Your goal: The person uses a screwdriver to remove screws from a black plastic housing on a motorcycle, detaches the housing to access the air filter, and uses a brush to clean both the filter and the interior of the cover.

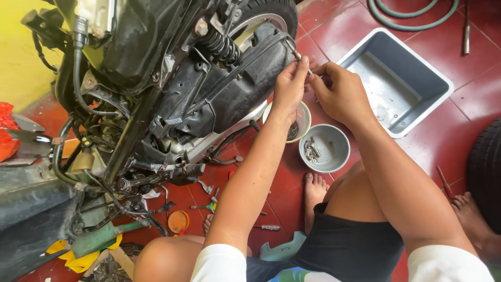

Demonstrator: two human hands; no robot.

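A stripped scooter (156,89) stands over red floor tiles, its black engine cover (229,89) and rear shock spring (219,46) exposed. My left hand (289,86) rests on the rear end of the black cover, fingertips pinching a thin metal tool or bolt (298,56). Just to the right, my right hand (339,91) grips the same small metal piece; the two hands touch. A small grey bowl (324,148) with several bolts sits on the floor below my hands.
A grey rectangular plastic tub (399,78) lies at the right. A second bowl (302,121) is partly hidden under my left hand. Loose tools (209,201) and an orange lid (178,221) lie under the scooter. A tyre (485,172) and a hose (412,15) are at the right.
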